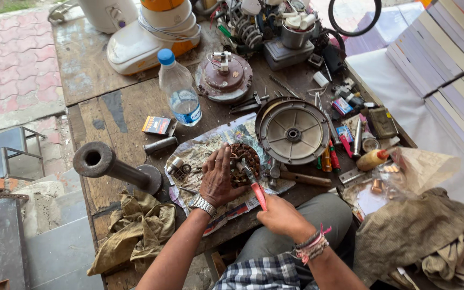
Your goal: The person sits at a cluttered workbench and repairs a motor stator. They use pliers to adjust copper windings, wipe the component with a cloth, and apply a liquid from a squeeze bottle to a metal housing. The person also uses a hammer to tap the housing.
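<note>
the right hand (282, 216) is clenched round the red handles of pliers (253, 185), their nose set into the copper motor winding (244, 164). the left hand (217, 177) grasps the winding's left edge, pressing it flat, likely to steady it against the tool. the winding is round, brown and coppery, lying on printed paper (218, 140) near the worn wooden table's (119, 115) near edge. just right sits a round metal housing (292, 130); a plastic bottle (179, 90) stands farther off.
</note>
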Available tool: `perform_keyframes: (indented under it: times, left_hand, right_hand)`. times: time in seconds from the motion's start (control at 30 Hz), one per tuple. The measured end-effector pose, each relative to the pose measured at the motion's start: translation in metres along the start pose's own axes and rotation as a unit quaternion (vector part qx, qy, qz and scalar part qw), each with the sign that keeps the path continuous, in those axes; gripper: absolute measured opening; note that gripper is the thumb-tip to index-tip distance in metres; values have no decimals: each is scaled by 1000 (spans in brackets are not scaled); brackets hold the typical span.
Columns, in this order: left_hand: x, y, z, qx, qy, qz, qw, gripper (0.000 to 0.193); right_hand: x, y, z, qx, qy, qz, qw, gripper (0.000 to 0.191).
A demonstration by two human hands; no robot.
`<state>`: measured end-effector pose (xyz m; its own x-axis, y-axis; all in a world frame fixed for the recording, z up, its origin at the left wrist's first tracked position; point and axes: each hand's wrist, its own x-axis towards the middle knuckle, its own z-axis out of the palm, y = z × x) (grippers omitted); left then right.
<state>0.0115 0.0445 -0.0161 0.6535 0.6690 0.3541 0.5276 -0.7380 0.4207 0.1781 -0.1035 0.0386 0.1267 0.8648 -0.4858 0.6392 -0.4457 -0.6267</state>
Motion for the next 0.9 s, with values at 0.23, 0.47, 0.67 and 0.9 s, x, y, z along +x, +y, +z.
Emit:
perform_keyframes:
  times: [0.23, 0.47, 0.67, 0.9]
  left_hand:
    - [-1, -2, -2, -27, -3, -13, 1000, 146]
    - [3, -2, -5, -68, -10, -67, 995, 145]
    - [2, -4, -5, -80, 3, -49, 996, 145]
    - [4, 1, -8, -34, -85, -80, 993, 143]
  right_hand:
    - [-2, -7, -14, -95, 47, -9, 994, 58]
    - [-7, -13, -25, -290, 159, -70, 941, 65]
    - [8, -2, -3, -68, 170, -25, 983, 68]
    - [7, -4, -55, -333, 288, -28, 897, 57]
